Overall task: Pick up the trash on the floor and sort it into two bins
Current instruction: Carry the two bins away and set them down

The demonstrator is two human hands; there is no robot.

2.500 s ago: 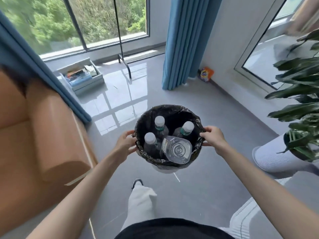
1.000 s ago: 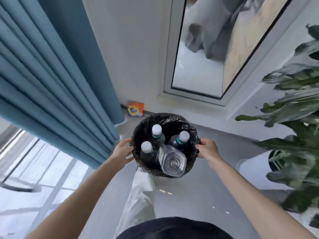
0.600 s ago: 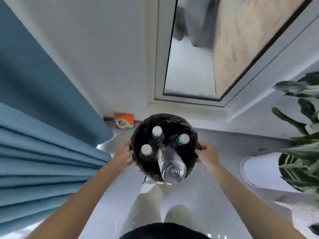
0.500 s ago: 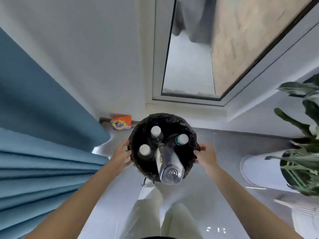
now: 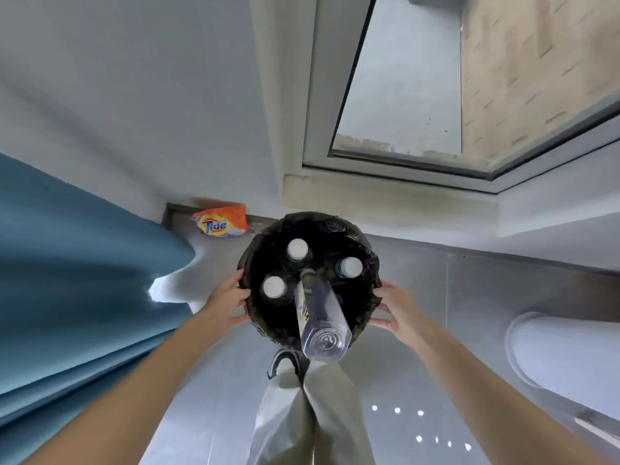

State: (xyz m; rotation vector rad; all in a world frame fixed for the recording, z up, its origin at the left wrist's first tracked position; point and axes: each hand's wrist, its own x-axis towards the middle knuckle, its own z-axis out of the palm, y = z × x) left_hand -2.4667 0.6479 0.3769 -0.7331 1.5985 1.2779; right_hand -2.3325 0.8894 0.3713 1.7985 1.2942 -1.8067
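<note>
The bin (image 5: pixel 364 253) has been carried across the room to the corner, and the packet (image 5: pixel 221 223), far off at first, now lies just beyond the left hand (image 5: pixel 231 305). The plant leaves once on the right have left the view.

Both hands clasp the bin between them. The left hand has its fingers curved against the near-left wall. The right hand (image 5: pixel 399 313) is on the opposite side, thumb low and fingers up by the liner's edge. I cannot tell whether the bin rests on the floor (image 5: pixel 436 380) or hangs just above it; a shoe (image 5: pixel 285 359) shows below its near edge.

Between the hands, inside the bin, three capped bottles (image 5: pixel 297 249) stand upright. A big clear bottle (image 5: pixel 322 325) leans among them, base toward the camera, sticking out past the rim. So the bottle sorting looks largely done.

What is left, as far as can be seen, is the packet. It lies on the floor against the wall (image 5: pixel 134 95), ahead of the left hand and beside the curtain (image 5: pixel 67 263). It is untouched (and probably belongs in the other bin, which is out of view). A white planter (image 5: pixel 553 350) sits well right of the right hand. One hand must let go to reach the packet.
</note>
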